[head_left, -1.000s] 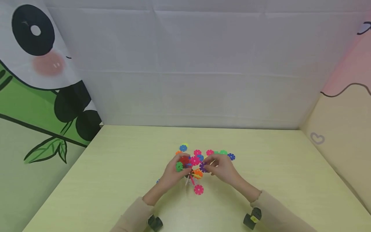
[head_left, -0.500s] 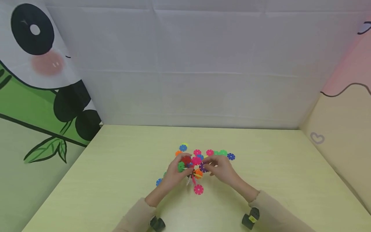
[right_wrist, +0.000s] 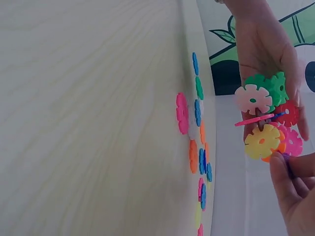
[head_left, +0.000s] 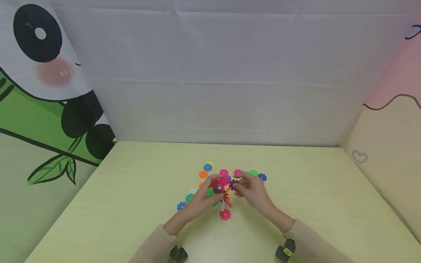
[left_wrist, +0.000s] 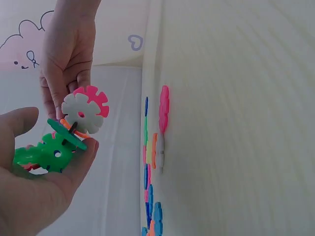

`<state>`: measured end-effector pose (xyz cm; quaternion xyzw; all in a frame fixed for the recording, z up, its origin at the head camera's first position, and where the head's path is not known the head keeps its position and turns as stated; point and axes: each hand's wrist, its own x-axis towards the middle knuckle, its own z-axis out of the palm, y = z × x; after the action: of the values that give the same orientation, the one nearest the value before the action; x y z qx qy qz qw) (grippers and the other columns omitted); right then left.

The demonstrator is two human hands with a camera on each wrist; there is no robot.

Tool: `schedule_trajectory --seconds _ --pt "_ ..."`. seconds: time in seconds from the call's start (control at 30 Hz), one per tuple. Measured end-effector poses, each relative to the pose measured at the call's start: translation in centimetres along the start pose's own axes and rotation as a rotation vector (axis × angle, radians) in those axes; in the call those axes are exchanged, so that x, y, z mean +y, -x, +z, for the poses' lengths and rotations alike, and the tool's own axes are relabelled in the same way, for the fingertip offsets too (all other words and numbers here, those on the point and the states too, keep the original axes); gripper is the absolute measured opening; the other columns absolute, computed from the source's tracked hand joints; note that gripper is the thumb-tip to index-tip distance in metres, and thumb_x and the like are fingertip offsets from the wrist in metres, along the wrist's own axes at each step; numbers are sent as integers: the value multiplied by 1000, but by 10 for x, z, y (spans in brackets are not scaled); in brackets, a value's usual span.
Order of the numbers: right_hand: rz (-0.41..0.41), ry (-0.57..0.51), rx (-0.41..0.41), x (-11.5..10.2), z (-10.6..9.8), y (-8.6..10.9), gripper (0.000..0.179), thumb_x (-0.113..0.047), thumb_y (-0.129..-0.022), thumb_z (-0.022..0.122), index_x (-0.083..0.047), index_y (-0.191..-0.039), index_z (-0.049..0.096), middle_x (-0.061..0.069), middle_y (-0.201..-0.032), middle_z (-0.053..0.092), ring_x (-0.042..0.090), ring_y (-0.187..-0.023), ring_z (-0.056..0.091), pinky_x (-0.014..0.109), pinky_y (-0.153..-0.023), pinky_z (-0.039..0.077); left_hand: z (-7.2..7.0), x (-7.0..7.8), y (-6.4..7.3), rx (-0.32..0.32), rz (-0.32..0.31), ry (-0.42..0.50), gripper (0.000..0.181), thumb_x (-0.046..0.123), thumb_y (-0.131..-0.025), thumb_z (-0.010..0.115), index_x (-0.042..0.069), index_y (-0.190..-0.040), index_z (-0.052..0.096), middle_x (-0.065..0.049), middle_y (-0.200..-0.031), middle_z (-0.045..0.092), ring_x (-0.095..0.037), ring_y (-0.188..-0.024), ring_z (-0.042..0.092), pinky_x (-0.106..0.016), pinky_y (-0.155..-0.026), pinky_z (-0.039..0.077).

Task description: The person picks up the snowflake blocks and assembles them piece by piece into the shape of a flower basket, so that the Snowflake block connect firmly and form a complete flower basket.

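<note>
My left hand (head_left: 198, 204) holds a cluster of interlocking notched discs (right_wrist: 262, 141) above the table, fingers and thumb around its left side. The cluster joins discs of several colours: red, pink, yellow, orange, and a green disc (left_wrist: 58, 153) against the left palm in the left wrist view. A white disc (left_wrist: 78, 112) sticks out from it there. Between thumb and fingers my right hand (head_left: 256, 191) pinches a purple disc (head_left: 233, 185) at the cluster's right side. In the right wrist view, the right fingertips partly cover this purple disc, right beside the yellow and orange ones.
Loose discs lie flat on the pale table (head_left: 131, 204) around the hands: a pink disc (head_left: 225, 214) in front, a blue disc (head_left: 181, 206) at the left, an orange disc (head_left: 203, 174) behind, a dark blue disc (head_left: 262, 177) at the right. A white cloth wall (head_left: 210, 109) stands behind.
My left hand has shifted slightly right with the cluster, which has turned a little. Loose discs left of that hand now show. The right hand keeps its pinch on the purple disc.
</note>
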<state>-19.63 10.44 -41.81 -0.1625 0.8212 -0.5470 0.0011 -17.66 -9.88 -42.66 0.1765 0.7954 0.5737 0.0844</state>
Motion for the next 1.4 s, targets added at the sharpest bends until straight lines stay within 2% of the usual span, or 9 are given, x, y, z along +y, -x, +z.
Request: schedule_trajectory --seconds 0.07,0.17,0.3,0.47,0.6,0.8,1.03,1.17,1.4 --pt "-2 -18 8 0 0 0 23 -1 -92 64 8 -114 64 23 -93 72 32 -76 73 22 -65 61 2 1 -1 29 3 -10 54 17 -97 61 14 -145 37 -17 -149 43 -41 -138 39 -63 -105 45" --pt "-12 -33 19 -1 2 1 21 -1 -92 65 6 -112 66 23 -96 72 27 -78 73 21 -67 60 8 1 -4 142 12 -31 51 14 -94 66 13 -140 46 -17 -138 54 -39 -128 50 -49 -95 56" --pt "-66 -15 58 -2 6 4 24 0 -90 67 5 -113 70 21 -98 73 23 -78 74 21 -69 61 14 -2 -5 277 16 -38 44 10 -90 69 10 -132 55 -17 -131 60 -36 -121 55 -42 -90 59" --pt "-133 23 101 -1 8 5 26 4 -88 68 8 -113 70 21 -95 75 26 -77 75 21 -67 60 19 -3 -6 355 15 -13 41 8 -88 71 9 -127 59 -16 -129 61 -34 -119 54 -44 -91 57" --pt "-144 33 113 -1 8 4 26 4 -88 67 9 -113 70 21 -93 75 26 -77 75 21 -67 60 22 -3 -8 395 30 9 40 8 -87 73 6 -124 61 -18 -123 63 -31 -111 59 -30 -87 57" --pt "-144 51 130 -2 9 4 25 6 -87 68 10 -112 70 21 -90 75 24 -73 74 19 -65 60 25 -4 -12 408 -7 36 40 5 -85 73 5 -124 61 -18 -119 65 -28 -106 59 -15 -80 51" --pt "-156 81 98 -4 10 1 24 5 -87 67 12 -111 69 22 -89 75 23 -70 73 17 -64 59 25 -5 -11 412 -47 28 40 4 -85 73 4 -123 61 -19 -117 64 -35 -108 59 -26 -83 58" --pt "-121 88 58 -5 10 0 24 3 -88 67 9 -112 70 21 -92 76 22 -71 73 14 -64 57 22 -7 -10 399 -51 29 40 3 -85 73 4 -122 61 -19 -116 65 -31 -105 59 -29 -83 59" --pt "-120 72 22 -11 5 -1 24 1 -90 66 8 -113 69 22 -96 75 25 -77 75 20 -68 60 12 -5 -11 288 -85 5 50 11 -89 71 13 -135 51 -16 -131 57 -33 -119 54 -40 -87 59"
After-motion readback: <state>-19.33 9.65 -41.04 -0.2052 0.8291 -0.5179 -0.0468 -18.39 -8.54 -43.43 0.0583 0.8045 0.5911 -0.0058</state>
